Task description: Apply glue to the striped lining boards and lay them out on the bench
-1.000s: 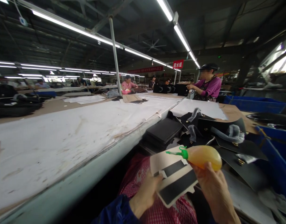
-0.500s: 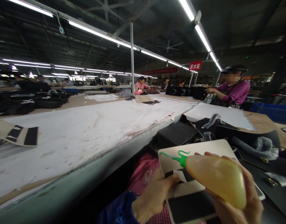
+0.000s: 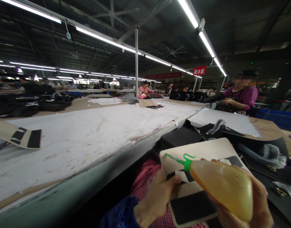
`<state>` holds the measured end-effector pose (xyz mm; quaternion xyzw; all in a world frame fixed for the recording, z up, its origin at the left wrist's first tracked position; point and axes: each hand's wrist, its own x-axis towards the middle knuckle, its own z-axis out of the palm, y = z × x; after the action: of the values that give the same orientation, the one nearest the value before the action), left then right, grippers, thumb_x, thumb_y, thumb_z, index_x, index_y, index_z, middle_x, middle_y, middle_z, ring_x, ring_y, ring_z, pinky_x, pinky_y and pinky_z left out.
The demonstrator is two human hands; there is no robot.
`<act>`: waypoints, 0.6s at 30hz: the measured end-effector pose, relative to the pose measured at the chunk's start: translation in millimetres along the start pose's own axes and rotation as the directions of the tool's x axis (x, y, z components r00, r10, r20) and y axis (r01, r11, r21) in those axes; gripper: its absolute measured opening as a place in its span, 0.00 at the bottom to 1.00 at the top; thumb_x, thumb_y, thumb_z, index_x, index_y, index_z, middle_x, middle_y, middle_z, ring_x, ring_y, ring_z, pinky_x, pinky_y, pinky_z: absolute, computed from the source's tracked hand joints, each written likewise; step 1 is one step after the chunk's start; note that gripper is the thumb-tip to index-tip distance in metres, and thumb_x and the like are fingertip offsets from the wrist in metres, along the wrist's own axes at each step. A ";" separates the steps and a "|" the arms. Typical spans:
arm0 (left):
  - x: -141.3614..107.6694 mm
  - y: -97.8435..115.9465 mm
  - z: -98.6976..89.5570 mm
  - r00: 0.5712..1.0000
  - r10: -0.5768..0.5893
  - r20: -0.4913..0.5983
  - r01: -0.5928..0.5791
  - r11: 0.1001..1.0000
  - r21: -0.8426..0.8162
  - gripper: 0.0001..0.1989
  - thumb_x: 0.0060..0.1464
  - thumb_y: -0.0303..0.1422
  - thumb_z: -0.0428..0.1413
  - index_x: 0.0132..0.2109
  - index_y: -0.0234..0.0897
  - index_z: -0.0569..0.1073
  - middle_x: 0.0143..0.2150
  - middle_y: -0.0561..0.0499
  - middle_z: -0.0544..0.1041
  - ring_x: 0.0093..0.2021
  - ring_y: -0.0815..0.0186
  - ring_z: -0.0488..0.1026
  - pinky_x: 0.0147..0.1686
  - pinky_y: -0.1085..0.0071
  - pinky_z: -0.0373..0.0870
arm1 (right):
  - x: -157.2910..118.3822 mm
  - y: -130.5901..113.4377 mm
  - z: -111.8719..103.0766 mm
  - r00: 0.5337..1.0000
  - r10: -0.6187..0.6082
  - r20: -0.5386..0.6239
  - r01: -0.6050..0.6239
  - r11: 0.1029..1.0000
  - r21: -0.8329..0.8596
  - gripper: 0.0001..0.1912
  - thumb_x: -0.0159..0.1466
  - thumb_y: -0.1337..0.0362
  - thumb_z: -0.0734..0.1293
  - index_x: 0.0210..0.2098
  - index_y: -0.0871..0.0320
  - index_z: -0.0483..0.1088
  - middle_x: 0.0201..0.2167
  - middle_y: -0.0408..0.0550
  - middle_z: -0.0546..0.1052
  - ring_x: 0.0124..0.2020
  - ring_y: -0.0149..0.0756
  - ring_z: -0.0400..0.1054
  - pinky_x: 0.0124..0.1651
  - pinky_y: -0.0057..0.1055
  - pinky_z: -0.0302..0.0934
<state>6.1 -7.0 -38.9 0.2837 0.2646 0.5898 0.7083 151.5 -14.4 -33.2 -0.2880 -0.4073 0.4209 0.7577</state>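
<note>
Bottle [image 3: 223, 186] partly covers cream panel [image 3: 202, 148]; black pieces [image 3: 181, 137] beyond, table [image 3: 83, 139] left.

Here's the yellow, see-through squeeze bottle [image 3: 223, 185], tipped sideways in the right hand [image 3: 261, 198], green nozzle [image 3: 187, 165] pointing at a corner of the cream panel [image 3: 204, 150]; contact unclear. That panel, with dark rectangular patches, sits slanted, gripped by the left hand [image 3: 157, 198].
</note>
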 end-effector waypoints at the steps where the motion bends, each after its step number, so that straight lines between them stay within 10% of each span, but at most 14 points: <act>1: 0.5 -0.6 -0.2 1.000 0.006 -0.005 -0.006 1.000 0.007 0.24 0.40 0.36 0.73 0.45 0.32 0.79 0.36 0.45 0.84 0.32 0.60 0.80 0.32 0.70 0.73 | 0.4 -0.5 2.3 0.996 -0.087 0.033 0.090 0.992 -0.084 0.46 0.35 0.73 0.84 0.50 0.40 0.71 0.54 0.44 0.77 0.56 0.52 0.71 0.57 0.43 0.72; 7: 1.1 -3.8 -2.0 0.998 0.066 0.025 -0.067 0.997 0.046 0.20 0.47 0.36 0.70 0.47 0.33 0.78 0.37 0.46 0.83 0.34 0.61 0.80 0.36 0.69 0.74 | 6.8 2.9 8.2 0.899 -0.435 0.046 0.433 0.869 -0.242 0.35 0.44 0.65 0.81 0.50 0.50 0.71 0.50 0.46 0.79 0.48 0.52 0.76 0.48 0.45 0.76; 11: -0.1 -2.1 -6.3 0.995 0.083 -0.051 -0.079 0.994 0.079 0.20 0.47 0.37 0.70 0.46 0.34 0.77 0.38 0.46 0.83 0.36 0.60 0.80 0.36 0.69 0.74 | 8.4 -1.6 3.5 0.906 -0.384 0.176 0.422 0.837 -0.348 0.33 0.48 0.61 0.79 0.52 0.51 0.69 0.48 0.48 0.79 0.46 0.53 0.76 0.45 0.48 0.75; 18: -0.6 -0.4 -14.1 0.982 0.155 -0.104 -0.136 0.975 0.174 0.19 0.50 0.40 0.68 0.46 0.36 0.79 0.41 0.46 0.83 0.43 0.55 0.80 0.43 0.65 0.75 | 10.0 -0.9 11.7 0.858 -0.511 0.042 0.482 0.777 -0.405 0.34 0.44 0.58 0.81 0.49 0.51 0.71 0.45 0.46 0.78 0.43 0.49 0.75 0.47 0.48 0.73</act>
<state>-3.8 -6.3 -49.0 0.3254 0.3323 0.6315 0.6204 145.0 -5.1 -22.8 -0.3341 -0.5192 0.1028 0.7799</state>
